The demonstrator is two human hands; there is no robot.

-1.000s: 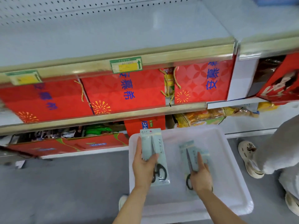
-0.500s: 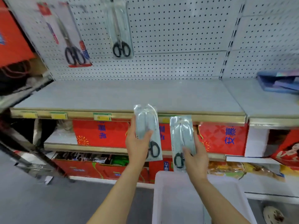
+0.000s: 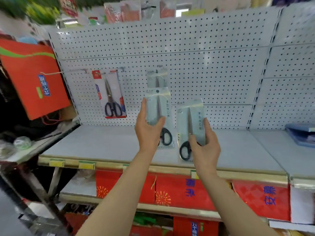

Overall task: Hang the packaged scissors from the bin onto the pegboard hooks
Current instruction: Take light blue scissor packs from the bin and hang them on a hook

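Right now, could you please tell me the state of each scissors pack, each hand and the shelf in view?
Left hand: holds a scissors pack.
Left-hand pack: upright, raised toward the pegboard, not yet hung.
Right hand: holds a second pack.
Right-hand pack: upright, lower, unhung.
Red-trimmed scissors pack: hanging on the pegboard.
Clear pack: hanging behind the left-hand pack.
Shelf: grey board below the pegboard.

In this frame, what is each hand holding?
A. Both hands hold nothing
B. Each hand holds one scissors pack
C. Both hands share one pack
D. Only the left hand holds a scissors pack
B: the left hand grips one scissors pack and the right hand grips a second pack, both raised before the pegboard.
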